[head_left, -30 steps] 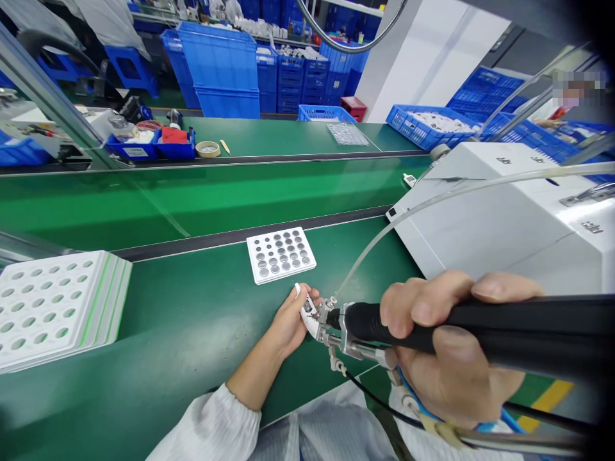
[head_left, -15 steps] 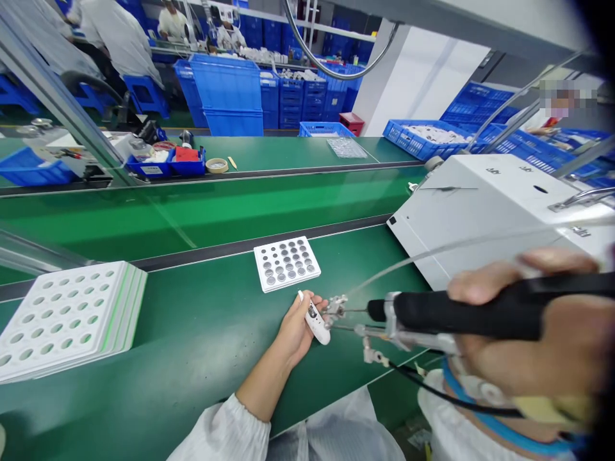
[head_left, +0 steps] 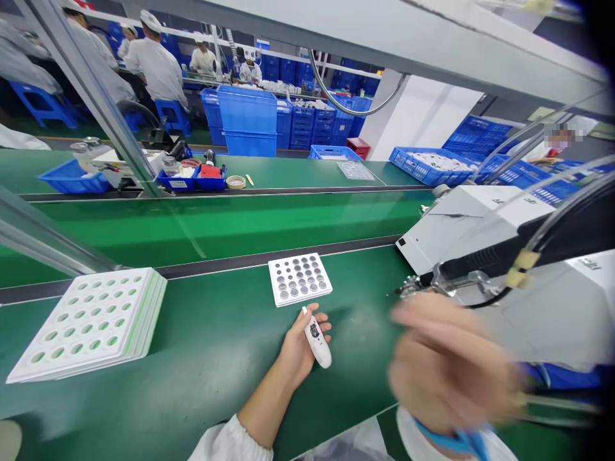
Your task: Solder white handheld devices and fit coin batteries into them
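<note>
1. The left hand (head_left: 295, 352) grips the white handheld device (head_left: 319, 346) above the green table (head_left: 192, 358), near the disc tray (head_left: 275, 285).
2. The right hand (head_left: 451, 365) is blurred beside the black-handled tool (head_left: 485, 256); I cannot tell its grip.
3. The step seems to be handling the device, tool apart; moving it calls for a secure left-hand hold.

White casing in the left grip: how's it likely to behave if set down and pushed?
The white casing is probably stiff: its lower end juts out without sagging. That rounded end suggests it could rock or skid. The dark patch looks like exposed parts, which may be fragile.
</note>
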